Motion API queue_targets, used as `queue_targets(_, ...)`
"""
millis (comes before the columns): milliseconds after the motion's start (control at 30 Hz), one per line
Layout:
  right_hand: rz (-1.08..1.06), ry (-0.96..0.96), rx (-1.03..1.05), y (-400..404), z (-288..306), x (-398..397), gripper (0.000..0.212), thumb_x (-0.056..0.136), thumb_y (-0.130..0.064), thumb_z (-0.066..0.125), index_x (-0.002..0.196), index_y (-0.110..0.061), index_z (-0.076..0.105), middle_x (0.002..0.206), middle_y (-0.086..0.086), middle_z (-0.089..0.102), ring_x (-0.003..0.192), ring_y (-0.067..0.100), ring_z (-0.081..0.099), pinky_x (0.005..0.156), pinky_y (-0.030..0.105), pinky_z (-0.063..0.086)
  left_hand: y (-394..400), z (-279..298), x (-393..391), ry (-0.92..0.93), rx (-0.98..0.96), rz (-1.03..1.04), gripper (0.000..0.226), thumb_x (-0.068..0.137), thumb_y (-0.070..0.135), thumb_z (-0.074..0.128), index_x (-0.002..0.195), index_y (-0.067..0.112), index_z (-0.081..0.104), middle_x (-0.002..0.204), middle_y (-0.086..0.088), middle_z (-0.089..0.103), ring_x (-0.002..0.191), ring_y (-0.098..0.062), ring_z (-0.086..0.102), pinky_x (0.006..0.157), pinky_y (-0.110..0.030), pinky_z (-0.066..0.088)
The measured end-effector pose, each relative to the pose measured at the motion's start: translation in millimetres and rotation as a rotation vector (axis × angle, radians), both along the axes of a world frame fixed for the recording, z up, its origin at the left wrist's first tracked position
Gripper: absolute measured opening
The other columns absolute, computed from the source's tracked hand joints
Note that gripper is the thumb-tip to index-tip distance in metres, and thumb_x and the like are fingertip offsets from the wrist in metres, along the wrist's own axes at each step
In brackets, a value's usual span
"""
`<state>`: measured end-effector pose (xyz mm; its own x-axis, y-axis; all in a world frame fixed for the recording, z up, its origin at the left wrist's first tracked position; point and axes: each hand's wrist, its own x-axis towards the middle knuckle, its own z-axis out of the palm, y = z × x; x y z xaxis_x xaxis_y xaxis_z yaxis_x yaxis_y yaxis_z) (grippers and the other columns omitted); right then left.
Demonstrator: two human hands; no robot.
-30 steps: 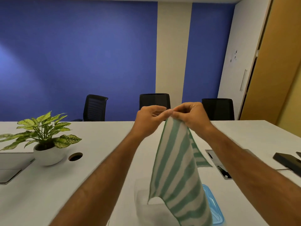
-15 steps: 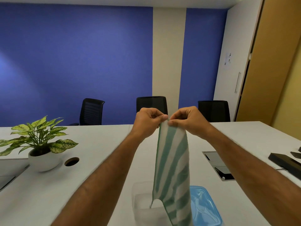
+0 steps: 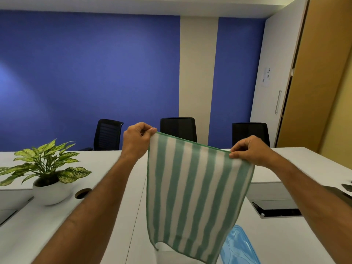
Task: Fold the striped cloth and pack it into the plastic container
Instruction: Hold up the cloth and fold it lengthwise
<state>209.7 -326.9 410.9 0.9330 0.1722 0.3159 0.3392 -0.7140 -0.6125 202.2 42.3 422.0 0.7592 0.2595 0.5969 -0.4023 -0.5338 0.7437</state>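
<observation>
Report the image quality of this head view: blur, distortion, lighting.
Head view: wide-angle bending bows the door frame at right and stretches both forearms; the striped cloth between the left hand and right hand is slightly soft; a pale light patch lies on the blue wall at left; no harsh glare.

I see the striped cloth (image 3: 192,189) as soft, matt terry with a stitched green hem. The blue lid (image 3: 240,246) near the surface's front edge looks like translucent, glossy plastic. The surface (image 3: 47,231) is smooth, matt white laminate. The plant pot (image 3: 50,193) looks like smooth white ceramic with a dull sheen.
</observation>
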Motion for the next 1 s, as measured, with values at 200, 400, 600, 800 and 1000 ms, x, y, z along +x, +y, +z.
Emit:
queue_targets(200, -0.064, 0.041, -0.056, -30.1, -2.1, 7.5, 0.010, 0.081, -0.014, 0.077, 0.076, -0.023, 0.075, 0.066, 0.001, 0.074, 0.060, 0.017, 0.069, 0.054, 0.023, 0.054, 27.5, -8.5, 6.2, 0.013, -0.098, 0.072, 0.018, 0.090, 0.031, 0.069, 0.086, 0.013, 0.070, 0.073, 0.003, 0.066, 0.070, -0.017, 0.064, 0.075, -0.047, 0.061)
queue_targets(400, -0.149, -0.034, 0.259, -33.5, -13.3, 10.9, 0.005, 0.085, -0.013, 0.071, 0.084, -0.018, 0.072, 0.085, 0.008, 0.072, 0.082, 0.028, 0.070, 0.063, 0.030, 0.058, 45.0, -16.8, 9.4, 0.016, -0.186, 0.089, 0.020, 0.092, 0.035, 0.066, 0.082, 0.018, 0.067, 0.069, 0.006, 0.062, 0.062, -0.008, 0.054, 0.060, -0.031, 0.047)
queue_targets(600, -0.012, 0.004, 0.189, 25.7, -31.0, 12.9, 0.003, 0.082, -0.021, 0.075, 0.084, -0.023, 0.073, 0.086, -0.001, 0.075, 0.083, 0.018, 0.072, 0.070, 0.037, 0.063, 18.6, -7.2, 6.3, 0.003, -0.055, -0.038, 0.017, 0.093, 0.031, 0.065, 0.083, 0.018, 0.067, 0.070, 0.010, 0.062, 0.062, -0.003, 0.054, 0.057, -0.015, 0.041)
queue_targets(800, 0.199, -0.052, 0.264, 108.0, -23.2, 5.2, 0.019, 0.083, -0.036, 0.072, 0.101, -0.035, 0.069, 0.100, -0.020, 0.070, 0.093, -0.002, 0.067, 0.076, 0.020, 0.052, -13.6, -1.8, 0.2, 0.005, 0.141, -0.131, 0.017, 0.090, 0.030, 0.069, 0.074, 0.032, 0.066, 0.072, 0.014, 0.065, 0.060, 0.000, 0.056, 0.055, -0.002, 0.041)
queue_targets(1000, 0.399, -0.005, 0.406, 160.2, -13.2, -3.4, 0.021, 0.088, -0.030, 0.068, 0.106, -0.040, 0.061, 0.104, -0.022, 0.067, 0.094, -0.009, 0.065, 0.075, 0.009, 0.052, -29.5, -0.1, -5.3, -0.005, 0.249, -0.208, 0.008, 0.089, 0.029, 0.070, 0.084, 0.024, 0.072, 0.078, 0.008, 0.068, 0.064, -0.002, 0.057, 0.057, -0.004, 0.043)
